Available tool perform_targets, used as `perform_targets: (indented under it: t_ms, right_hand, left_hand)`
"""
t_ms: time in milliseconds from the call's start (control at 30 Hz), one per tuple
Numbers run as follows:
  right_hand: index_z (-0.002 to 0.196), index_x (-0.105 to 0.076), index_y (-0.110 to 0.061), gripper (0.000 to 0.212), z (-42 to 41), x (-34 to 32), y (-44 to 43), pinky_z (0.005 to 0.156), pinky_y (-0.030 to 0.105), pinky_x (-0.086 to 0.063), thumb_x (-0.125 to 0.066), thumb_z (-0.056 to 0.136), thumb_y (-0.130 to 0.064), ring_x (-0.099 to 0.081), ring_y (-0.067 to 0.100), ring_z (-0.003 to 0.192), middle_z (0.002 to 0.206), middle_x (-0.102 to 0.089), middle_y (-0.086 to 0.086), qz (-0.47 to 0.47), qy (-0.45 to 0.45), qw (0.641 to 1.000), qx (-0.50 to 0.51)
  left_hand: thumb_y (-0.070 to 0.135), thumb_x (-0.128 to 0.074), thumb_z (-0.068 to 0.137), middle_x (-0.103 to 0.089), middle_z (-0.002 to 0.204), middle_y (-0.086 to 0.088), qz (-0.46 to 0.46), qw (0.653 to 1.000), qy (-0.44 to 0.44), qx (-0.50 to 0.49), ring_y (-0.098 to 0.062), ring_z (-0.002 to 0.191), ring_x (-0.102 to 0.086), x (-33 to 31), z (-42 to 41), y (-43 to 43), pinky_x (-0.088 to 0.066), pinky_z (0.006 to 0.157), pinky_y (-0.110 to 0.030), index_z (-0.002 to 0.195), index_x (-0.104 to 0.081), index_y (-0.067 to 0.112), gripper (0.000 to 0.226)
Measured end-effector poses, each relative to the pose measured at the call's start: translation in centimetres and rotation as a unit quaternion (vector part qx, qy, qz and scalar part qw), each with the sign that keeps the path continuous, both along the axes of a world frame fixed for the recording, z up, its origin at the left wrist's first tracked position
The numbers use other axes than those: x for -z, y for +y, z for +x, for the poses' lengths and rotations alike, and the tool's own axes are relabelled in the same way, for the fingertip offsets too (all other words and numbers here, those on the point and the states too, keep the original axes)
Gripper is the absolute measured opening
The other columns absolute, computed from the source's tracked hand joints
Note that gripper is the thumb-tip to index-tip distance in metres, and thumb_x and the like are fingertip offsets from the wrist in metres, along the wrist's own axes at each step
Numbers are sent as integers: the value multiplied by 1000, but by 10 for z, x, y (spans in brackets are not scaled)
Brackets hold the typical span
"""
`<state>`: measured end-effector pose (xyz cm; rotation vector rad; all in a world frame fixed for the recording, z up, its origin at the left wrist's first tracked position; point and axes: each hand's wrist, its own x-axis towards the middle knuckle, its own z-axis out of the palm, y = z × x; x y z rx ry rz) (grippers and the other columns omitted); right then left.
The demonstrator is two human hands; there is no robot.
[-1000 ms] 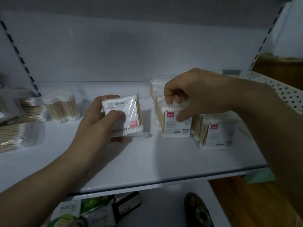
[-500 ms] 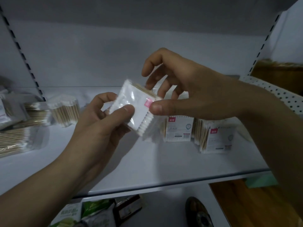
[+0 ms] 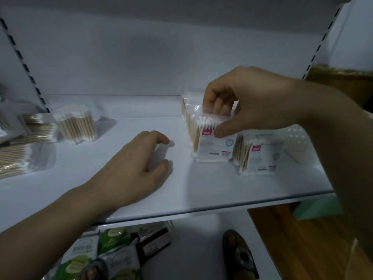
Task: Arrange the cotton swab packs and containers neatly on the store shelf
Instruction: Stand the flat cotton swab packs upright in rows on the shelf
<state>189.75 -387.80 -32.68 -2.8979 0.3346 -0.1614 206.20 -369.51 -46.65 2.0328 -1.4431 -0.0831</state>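
My right hand (image 3: 248, 106) grips the front swab pack (image 3: 214, 147) from above, fingers curled over its top edge and thumb pressed beside the red label. My left hand (image 3: 137, 168) lies palm down on the shelf (image 3: 191, 188), fingers loosely bent and holding nothing, near the pack's left side but not touching it.

The shelf is white and dimly lit, with a pale back panel (image 3: 161, 57) and slotted uprights at both sides. A wooden floor (image 3: 302, 249) shows below on the right.

The pack I hold stands upright at the front of a row of packs (image 3: 187, 107). A second row (image 3: 260, 156) stands just beside it on the right. A round bundle of swabs (image 3: 76, 126) stands upright towards the back left. Flat bags of swabs (image 3: 14, 156) are piled at the far left. Green snack bags (image 3: 86, 255) lie on the lower shelf.
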Motion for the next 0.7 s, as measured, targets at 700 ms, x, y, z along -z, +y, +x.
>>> perform_targets:
  t_ms: [700]
  right_hand:
    - [82,-62,-32,36,5,24,-13,60,9,-41,-93,65,-34,-58,-1,70,75,-63,-14,-62,5,998,-12]
  left_hand:
    - [70,-26,83,-46,144,18,97,993,-67,1,-9,130,-49,-1,-2,-3,-39,114,-46,141,-50,31,74]
